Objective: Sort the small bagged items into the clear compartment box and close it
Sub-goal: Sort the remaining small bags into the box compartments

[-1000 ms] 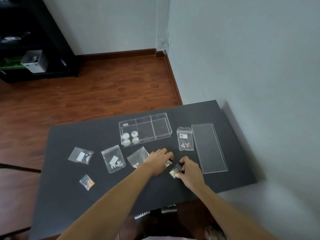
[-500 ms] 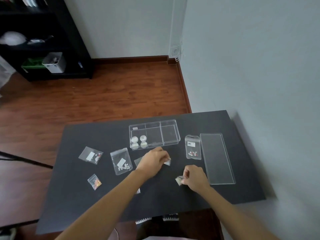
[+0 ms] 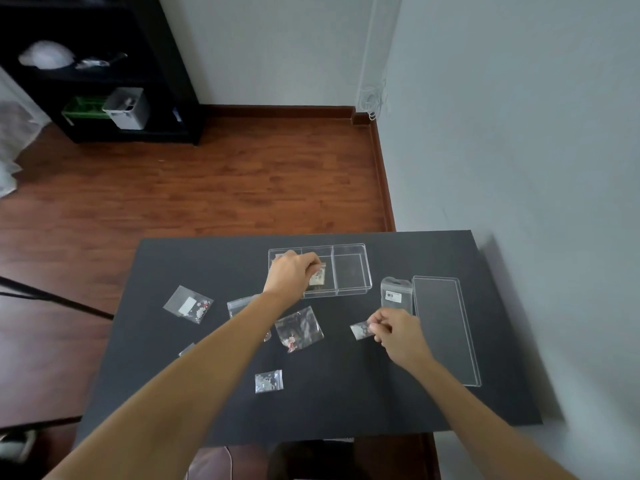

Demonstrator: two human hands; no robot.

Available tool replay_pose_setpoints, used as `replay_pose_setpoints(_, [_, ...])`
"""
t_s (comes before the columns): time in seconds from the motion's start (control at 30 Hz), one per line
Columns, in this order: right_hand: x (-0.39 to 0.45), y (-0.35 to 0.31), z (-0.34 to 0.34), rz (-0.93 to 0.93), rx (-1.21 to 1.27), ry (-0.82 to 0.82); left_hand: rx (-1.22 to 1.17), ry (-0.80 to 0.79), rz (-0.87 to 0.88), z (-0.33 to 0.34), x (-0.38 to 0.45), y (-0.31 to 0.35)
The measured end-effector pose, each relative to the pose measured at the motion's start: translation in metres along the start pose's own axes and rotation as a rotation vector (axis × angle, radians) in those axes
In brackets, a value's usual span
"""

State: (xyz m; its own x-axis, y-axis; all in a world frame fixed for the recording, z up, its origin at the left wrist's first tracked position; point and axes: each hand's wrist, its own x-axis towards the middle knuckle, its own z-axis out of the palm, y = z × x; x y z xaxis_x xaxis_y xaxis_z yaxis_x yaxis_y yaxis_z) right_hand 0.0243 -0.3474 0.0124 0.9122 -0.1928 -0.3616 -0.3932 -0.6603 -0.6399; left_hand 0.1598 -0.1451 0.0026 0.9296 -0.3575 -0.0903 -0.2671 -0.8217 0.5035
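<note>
The clear compartment box (image 3: 351,268) sits open at the far middle of the black table (image 3: 207,265). My left hand (image 3: 291,273) reaches over its left and middle compartments and pinches a small bag (image 3: 318,277) over the middle compartment. My right hand (image 3: 398,332) hovers near the table's right side, fingers closed on another small bag (image 3: 360,330). The box's flat clear lid (image 3: 446,329) lies to the right. Loose bags lie on the table: one at left (image 3: 188,304), one in the middle (image 3: 299,329), one near me (image 3: 268,381), one under my left forearm (image 3: 242,303).
A taller clear packet (image 3: 396,294) lies between the box and the lid. A grey wall runs close along the table's right side. A black shelf unit (image 3: 104,64) stands on the wooden floor at far left.
My left hand has moved from the table's middle up to the box, carrying its small bag. My right hand lifted its bag slightly and stayed near the lid.
</note>
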Motion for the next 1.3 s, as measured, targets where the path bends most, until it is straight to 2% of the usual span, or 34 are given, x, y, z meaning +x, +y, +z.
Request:
replay_pose_setpoints(0.27, [0.001,-0.003,-0.016,-0.015,0.096,0.030,0.307,-0.124,0.043,0.015,0.011,-0.007])
replay_pose_setpoints(0.63, [0.001,-0.007,-0.019,-0.023,0.142,0.032,0.683,-0.126,0.084,0.018,0.014,0.006])
replay_pose_setpoints(0.73, [0.004,-0.014,-0.021,-0.053,0.108,0.028,0.662,-0.096,0.104,0.017,0.014,0.007])
replay_pose_setpoints(0.87, [0.013,-0.026,-0.023,-0.094,0.050,0.026,0.518,-0.014,0.101,0.012,0.006,0.002])
replay_pose_setpoints(1.07, [0.030,-0.049,-0.026,-0.161,-0.035,0.076,0.365,0.223,0.152,-0.011,-0.027,-0.019])
replay_pose_setpoints(1.17, [0.039,-0.060,-0.023,-0.186,-0.075,0.093,0.325,0.295,0.111,-0.027,-0.050,-0.043])
replay_pose_setpoints(1.3, [0.052,-0.079,-0.017,-0.245,-0.138,0.079,0.337,0.284,-0.020,-0.049,-0.086,-0.081])
